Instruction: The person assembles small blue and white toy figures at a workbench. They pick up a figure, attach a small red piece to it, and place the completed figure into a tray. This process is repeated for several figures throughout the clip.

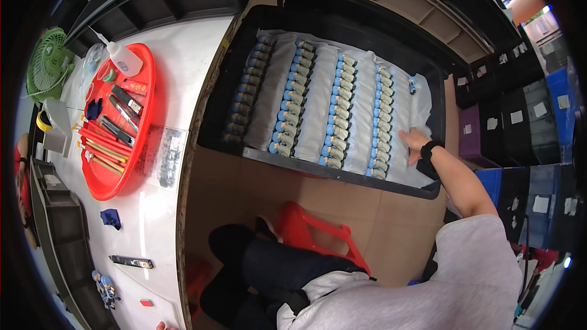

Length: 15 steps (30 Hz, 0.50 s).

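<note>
Head view shows the right hand [414, 142] lying flat, fingers spread, on the white soft padding sheet [406, 146] at the right of the frame, inside the black plastic crate [342, 174] beside rows of small blue-capped figurines [338, 113]. The sheet looks light and limp, best pinched at its edge. Only the fingertips of the left hand [162, 326] show at the bottom edge; I cannot tell its state.

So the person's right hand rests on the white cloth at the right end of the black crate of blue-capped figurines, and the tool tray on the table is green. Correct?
Not quite. The tool tray on the white table is red, not green, as the head view shows. The rest holds: the right hand rests on the white cloth at the right end of the black crate of blue-capped figurines.
</note>
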Available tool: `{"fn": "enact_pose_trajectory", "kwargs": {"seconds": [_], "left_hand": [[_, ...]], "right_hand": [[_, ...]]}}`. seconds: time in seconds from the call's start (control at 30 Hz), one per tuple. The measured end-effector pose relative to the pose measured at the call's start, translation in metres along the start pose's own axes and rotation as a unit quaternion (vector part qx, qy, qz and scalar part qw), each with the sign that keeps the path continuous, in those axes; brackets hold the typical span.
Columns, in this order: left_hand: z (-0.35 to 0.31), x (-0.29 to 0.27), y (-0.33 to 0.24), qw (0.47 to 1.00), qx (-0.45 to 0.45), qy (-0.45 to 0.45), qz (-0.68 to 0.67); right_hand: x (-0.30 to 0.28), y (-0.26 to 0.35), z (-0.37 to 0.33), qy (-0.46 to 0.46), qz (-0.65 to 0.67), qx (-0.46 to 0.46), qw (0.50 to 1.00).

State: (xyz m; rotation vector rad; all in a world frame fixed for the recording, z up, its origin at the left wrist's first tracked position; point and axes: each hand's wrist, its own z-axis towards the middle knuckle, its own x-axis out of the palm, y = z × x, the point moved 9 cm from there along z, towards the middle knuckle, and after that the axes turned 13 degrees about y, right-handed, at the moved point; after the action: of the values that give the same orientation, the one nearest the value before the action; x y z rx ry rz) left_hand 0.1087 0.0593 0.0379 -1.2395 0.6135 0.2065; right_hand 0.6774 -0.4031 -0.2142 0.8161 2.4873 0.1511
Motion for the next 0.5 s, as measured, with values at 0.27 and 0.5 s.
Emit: {"fn": "enact_pose_trajectory", "kwargs": {"seconds": [0.27, 0.5], "left_hand": [[0.0, 0.003, -0.002, 1.0, -0.003, -0.011, -0.02], [-0.005, -0.005, 0.013, 0.998, -0.04, -0.017, -0.046]], "right_hand": [[0.005, -0.021, 0.004, 0.088, -0.042, 0.025, 0.995], [0.041, -0.061, -0.011, 0.237, -0.072, 0.112, 0.962]]}}
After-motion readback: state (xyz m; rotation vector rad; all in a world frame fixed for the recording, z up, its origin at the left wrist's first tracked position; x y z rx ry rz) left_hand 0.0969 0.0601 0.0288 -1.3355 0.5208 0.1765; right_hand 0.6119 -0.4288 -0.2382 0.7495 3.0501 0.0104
